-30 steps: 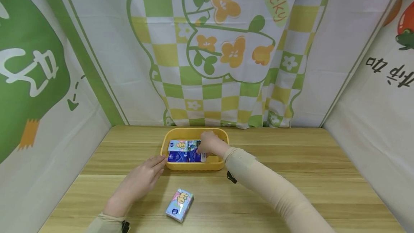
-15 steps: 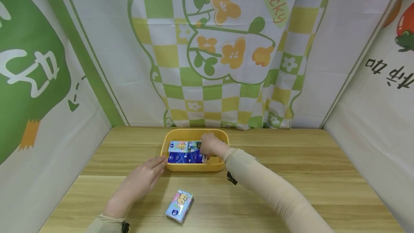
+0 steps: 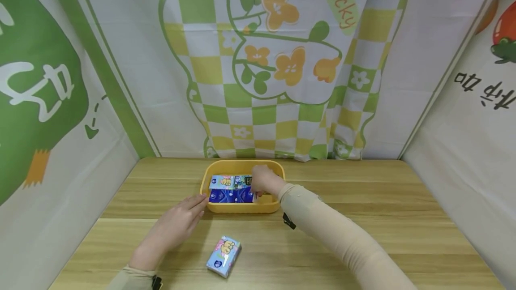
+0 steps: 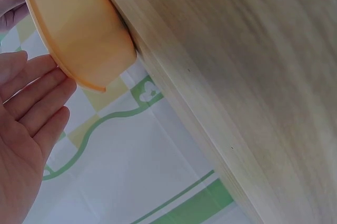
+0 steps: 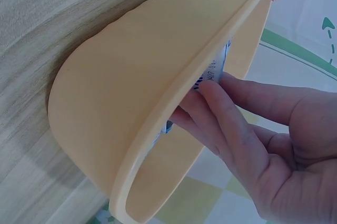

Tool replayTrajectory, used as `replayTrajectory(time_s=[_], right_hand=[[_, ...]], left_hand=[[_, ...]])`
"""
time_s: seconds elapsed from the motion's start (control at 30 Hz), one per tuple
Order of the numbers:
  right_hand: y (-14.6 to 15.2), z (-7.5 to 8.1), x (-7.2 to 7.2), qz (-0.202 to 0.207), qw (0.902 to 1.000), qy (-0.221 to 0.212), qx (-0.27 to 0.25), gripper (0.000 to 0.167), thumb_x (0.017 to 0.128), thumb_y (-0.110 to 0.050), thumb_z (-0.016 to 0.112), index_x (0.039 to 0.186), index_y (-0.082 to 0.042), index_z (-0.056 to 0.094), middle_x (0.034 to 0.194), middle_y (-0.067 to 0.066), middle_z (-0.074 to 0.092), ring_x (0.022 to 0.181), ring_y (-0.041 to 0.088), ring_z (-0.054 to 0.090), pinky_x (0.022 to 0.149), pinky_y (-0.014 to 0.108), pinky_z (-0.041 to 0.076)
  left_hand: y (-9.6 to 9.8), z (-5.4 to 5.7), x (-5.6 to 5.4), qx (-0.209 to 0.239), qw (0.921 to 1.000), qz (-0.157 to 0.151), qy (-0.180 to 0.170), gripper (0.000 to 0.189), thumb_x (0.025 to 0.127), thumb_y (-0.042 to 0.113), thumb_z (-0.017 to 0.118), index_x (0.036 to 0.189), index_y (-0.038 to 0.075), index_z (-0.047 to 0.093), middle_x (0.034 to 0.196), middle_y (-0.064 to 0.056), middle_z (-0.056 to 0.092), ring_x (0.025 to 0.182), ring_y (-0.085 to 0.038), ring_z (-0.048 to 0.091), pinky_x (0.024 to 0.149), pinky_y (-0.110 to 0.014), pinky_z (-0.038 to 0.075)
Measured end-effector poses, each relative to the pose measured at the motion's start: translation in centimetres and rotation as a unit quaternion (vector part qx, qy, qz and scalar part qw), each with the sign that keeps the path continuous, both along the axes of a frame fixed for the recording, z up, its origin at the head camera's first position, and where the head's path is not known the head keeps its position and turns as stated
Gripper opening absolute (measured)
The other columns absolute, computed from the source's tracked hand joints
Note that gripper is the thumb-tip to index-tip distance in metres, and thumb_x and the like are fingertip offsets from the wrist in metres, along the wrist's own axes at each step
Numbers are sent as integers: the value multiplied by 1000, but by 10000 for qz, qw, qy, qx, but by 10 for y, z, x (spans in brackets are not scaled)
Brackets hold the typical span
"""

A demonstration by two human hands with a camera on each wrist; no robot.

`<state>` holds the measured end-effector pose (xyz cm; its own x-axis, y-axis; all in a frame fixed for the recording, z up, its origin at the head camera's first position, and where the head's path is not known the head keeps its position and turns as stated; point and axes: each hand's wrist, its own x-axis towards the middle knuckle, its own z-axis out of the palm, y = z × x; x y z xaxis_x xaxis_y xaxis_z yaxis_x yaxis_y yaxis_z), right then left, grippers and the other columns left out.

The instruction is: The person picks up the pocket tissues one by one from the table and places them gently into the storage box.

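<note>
In the head view a yellow plastic basket (image 3: 242, 207) holds several small packets of tissues. Two dark blue packets lie along its near side, and a light-blue cartoon packet (image 3: 221, 182) and a green-and-blue patterned one (image 3: 241, 181) sit behind them. My right hand (image 3: 264, 180) reaches into the basket, bent fingers and thumb pinching the end of the right dark blue tissue packet (image 3: 244, 195); its printed white end shows in the right wrist view. My left hand (image 3: 183, 218) lies with straight fingers, tips touching the basket's left rim, as the left wrist view also shows.
Another light-blue cartoon tissue packet (image 3: 224, 256) lies on the wooden table (image 3: 342, 196) in front of the basket. Behind the table hangs a green-and-yellow checked curtain (image 3: 266, 115), with printed white cloth at both sides.
The dark blue packet under my right hand has settled lower and flatter in the basket, and the hand has shifted slightly right. My left hand and the packet on the table stay put.
</note>
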<state>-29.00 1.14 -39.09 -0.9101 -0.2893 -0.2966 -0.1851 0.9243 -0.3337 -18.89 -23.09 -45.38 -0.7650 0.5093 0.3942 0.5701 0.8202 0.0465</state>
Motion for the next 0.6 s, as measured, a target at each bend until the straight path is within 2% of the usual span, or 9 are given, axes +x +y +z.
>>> replayTrajectory(time_s=[0.27,0.43,0.5,0.6], right_hand=[[-2,3,-1,-73,9998,-86,161,12,85,-12,70,82,0,68,71,10,73,68,20,72,39,17,44],[-2,3,-2,66,9986,221,471,15,83,-15,73,78,-1,70,66,6,72,61,15,70,42,17,44],[-2,2,-3,114,9974,346,624,15,82,-15,74,78,-1,70,64,4,72,58,13,69,46,19,46],[-3,1,-3,72,9973,277,677,14,83,-16,73,80,-3,69,65,3,70,58,12,68,56,20,52]], left_hand=[[1,2,1,16,10000,17,-26,37,91,14,61,125,0,59,131,-18,57,117,-37,57,99,-51,49],[1,3,1,2,10000,26,-28,37,91,15,60,126,1,59,131,-18,57,118,-36,57,100,-51,48],[1,3,1,-4,10000,30,-38,37,92,15,60,126,1,59,131,-17,57,118,-36,57,100,-51,48],[1,3,1,-8,10000,39,-54,37,92,15,60,126,1,59,132,-17,57,118,-36,56,100,-51,47]])
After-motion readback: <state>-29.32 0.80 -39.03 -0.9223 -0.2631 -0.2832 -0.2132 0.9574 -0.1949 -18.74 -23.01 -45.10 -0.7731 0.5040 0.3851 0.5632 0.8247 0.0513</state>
